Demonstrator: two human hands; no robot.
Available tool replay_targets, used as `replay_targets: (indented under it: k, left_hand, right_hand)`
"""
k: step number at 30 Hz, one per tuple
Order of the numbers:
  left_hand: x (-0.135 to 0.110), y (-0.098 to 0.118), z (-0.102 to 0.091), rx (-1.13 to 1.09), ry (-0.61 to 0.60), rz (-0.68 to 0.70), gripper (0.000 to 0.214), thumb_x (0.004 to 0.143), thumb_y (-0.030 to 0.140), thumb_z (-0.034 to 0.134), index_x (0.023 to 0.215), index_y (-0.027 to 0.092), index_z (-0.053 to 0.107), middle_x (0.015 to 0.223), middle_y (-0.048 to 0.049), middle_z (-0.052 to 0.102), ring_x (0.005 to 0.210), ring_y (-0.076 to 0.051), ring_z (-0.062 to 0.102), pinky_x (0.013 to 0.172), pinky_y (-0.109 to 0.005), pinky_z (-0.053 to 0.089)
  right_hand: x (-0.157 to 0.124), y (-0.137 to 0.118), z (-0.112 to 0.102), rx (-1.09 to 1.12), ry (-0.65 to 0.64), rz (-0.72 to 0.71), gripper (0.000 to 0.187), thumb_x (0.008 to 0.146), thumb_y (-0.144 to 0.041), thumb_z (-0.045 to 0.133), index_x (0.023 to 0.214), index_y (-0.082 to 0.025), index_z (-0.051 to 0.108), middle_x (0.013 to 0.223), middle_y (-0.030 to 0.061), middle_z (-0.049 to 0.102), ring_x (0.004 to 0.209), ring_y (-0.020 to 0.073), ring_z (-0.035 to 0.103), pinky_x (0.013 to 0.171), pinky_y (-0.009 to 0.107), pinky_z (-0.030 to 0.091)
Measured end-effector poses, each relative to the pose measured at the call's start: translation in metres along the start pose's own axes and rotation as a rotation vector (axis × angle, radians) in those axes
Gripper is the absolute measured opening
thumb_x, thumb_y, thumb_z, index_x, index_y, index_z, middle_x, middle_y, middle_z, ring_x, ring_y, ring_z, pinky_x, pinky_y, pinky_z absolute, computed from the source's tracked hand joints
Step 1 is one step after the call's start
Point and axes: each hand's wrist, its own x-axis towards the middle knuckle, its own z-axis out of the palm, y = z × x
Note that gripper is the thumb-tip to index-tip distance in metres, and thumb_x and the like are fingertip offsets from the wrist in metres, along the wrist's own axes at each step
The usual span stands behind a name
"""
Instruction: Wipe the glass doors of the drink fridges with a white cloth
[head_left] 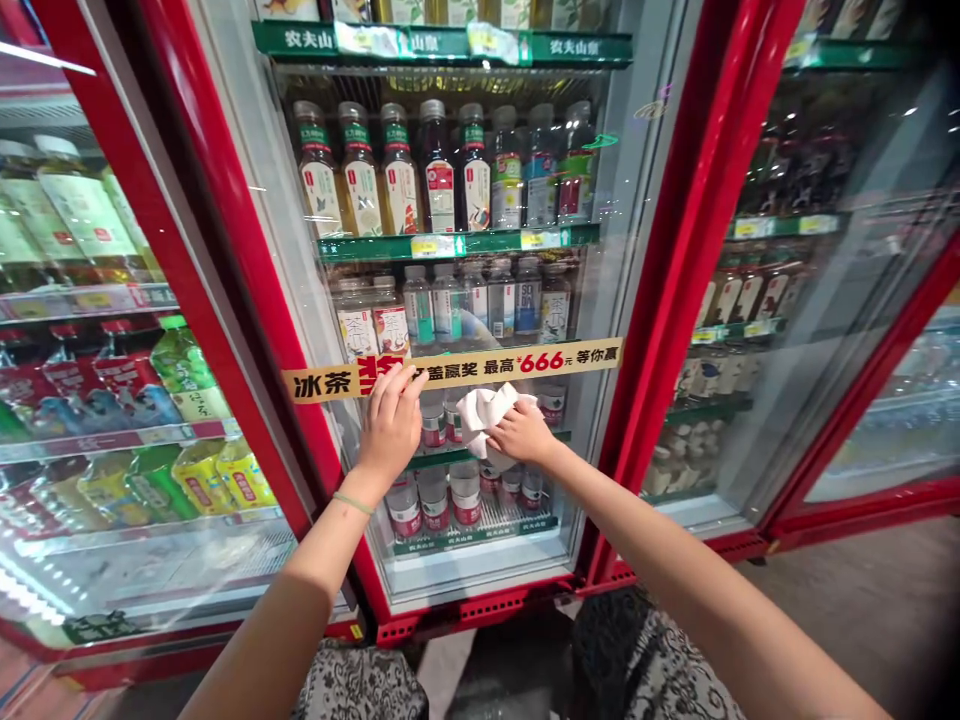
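Observation:
A red-framed glass cooler door point(600, 430) stands before me, with a yellow promotional strip point(450, 372) across it. My left hand point(390, 425) rests against the glass, its stretched fingertips over the left part of the strip; it holds nothing that I can see. Just below the strip, my right hand point(521, 432) grips a crumpled white cloth point(484, 412) and presses it to the glass. The cloth's far side is hidden. Behind the door, bottles with pale labels point(401, 190) stand in rows, and smaller bottles with red labels point(465, 495) sit on the bottom shelf.
On the left is another cooler with colourful drink bottles point(202, 475). A further red-framed cooler point(705, 310) stands to the right. My patterned clothing point(360, 680) shows at the bottom, above the grey floor point(847, 590).

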Motion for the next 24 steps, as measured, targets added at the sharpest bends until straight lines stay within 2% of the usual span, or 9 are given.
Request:
replay_targets:
  k: [1, 3, 6, 11, 14, 17, 19, 22, 24]
  left_hand:
    - [-0.001, 0.004, 0.001, 0.006, -0.014, 0.034, 0.052, 0.096, 0.011, 0.049, 0.147, 0.023, 0.050, 0.141, -0.0128, 0.060, 0.146, -0.027, 0.044, 0.123, -0.052, 0.037]
    - [-0.003, 0.011, 0.005, 0.022, -0.048, 0.088, 0.053, 0.096, 0.010, 0.050, 0.147, 0.023, 0.050, 0.141, -0.0117, 0.061, 0.147, -0.026, 0.044, 0.124, -0.050, 0.036]
    - [-0.006, 0.023, 0.014, 0.060, -0.090, 0.076, 0.052, 0.096, 0.012, 0.052, 0.148, 0.022, 0.051, 0.145, -0.0132, 0.058, 0.149, -0.027, 0.041, 0.125, -0.050, 0.034]
    - [-0.011, 0.041, 0.042, 0.132, -0.184, -0.007, 0.061, 0.098, 0.022, 0.055, 0.157, 0.027, 0.039, 0.160, -0.0142, 0.044, 0.154, -0.031, 0.031, 0.128, -0.062, 0.014]
    - [-0.015, 0.049, 0.059, 0.172, -0.182, -0.055, 0.072, 0.098, 0.026, 0.057, 0.162, 0.032, 0.025, 0.165, -0.0126, 0.033, 0.157, -0.033, 0.020, 0.127, -0.065, 0.005]
    - [-0.018, 0.052, 0.068, 0.183, -0.165, -0.080, 0.079, 0.097, 0.029, 0.059, 0.163, 0.034, 0.016, 0.167, -0.0115, 0.026, 0.159, -0.032, 0.013, 0.127, -0.066, 0.001]
    - [-0.020, 0.052, 0.067, 0.182, -0.173, -0.095, 0.079, 0.097, 0.031, 0.060, 0.162, 0.035, 0.015, 0.168, -0.0104, 0.022, 0.159, -0.032, 0.012, 0.127, -0.064, 0.001]
    - [-0.021, 0.049, 0.057, 0.166, -0.226, -0.090, 0.078, 0.097, 0.033, 0.061, 0.162, 0.037, 0.017, 0.168, -0.0075, 0.022, 0.159, -0.029, 0.013, 0.129, -0.060, 0.004]
    - [-0.022, 0.048, 0.051, 0.144, -0.266, -0.076, 0.078, 0.097, 0.034, 0.060, 0.161, 0.039, 0.017, 0.169, -0.0057, 0.022, 0.159, -0.028, 0.013, 0.130, -0.058, 0.005]
  right_hand:
    - [-0.006, 0.002, 0.001, -0.004, -0.006, 0.006, 0.030, 0.096, -0.039, 0.053, 0.098, -0.028, 0.080, 0.081, 0.0066, 0.073, 0.084, 0.0244, 0.057, 0.088, 0.042, 0.037]
    - [-0.014, 0.003, 0.003, -0.053, 0.044, 0.138, 0.036, 0.095, -0.036, 0.052, 0.118, -0.024, 0.077, 0.097, 0.0109, 0.076, 0.095, 0.0279, 0.059, 0.090, 0.044, 0.035]
    - [-0.023, 0.000, 0.006, -0.122, 0.135, 0.355, 0.054, 0.096, -0.033, 0.048, 0.147, -0.019, 0.057, 0.127, 0.0160, 0.070, 0.114, 0.0335, 0.055, 0.094, 0.046, 0.032]
    - [-0.046, 0.028, 0.008, -0.032, -0.042, 0.215, 0.041, 0.095, -0.037, 0.050, 0.125, -0.021, 0.074, 0.095, 0.0113, 0.076, 0.095, 0.0280, 0.059, 0.091, 0.042, 0.034]
    - [-0.057, 0.040, 0.009, -0.103, 0.095, 0.453, 0.053, 0.096, -0.032, 0.045, 0.144, -0.015, 0.058, 0.119, 0.0170, 0.071, 0.114, 0.0344, 0.055, 0.101, 0.048, 0.034]
    - [-0.055, 0.030, 0.013, -0.135, 0.243, 0.709, 0.064, 0.100, -0.037, 0.040, 0.158, -0.010, 0.036, 0.138, 0.0218, 0.060, 0.127, 0.0378, 0.049, 0.106, 0.051, 0.034]
    - [-0.055, 0.025, 0.016, -0.105, 0.172, 0.626, 0.064, 0.100, -0.038, 0.041, 0.159, -0.012, 0.036, 0.139, 0.0215, 0.060, 0.128, 0.0382, 0.049, 0.105, 0.051, 0.035]
    - [-0.063, 0.033, 0.014, -0.033, -0.023, 0.360, 0.058, 0.098, -0.035, 0.044, 0.154, -0.021, 0.047, 0.134, 0.0162, 0.065, 0.126, 0.0365, 0.053, 0.105, 0.049, 0.037]
    - [-0.071, 0.041, 0.013, -0.022, -0.024, 0.441, 0.058, 0.098, -0.033, 0.043, 0.154, -0.019, 0.046, 0.134, 0.0166, 0.065, 0.127, 0.0360, 0.052, 0.108, 0.050, 0.036]
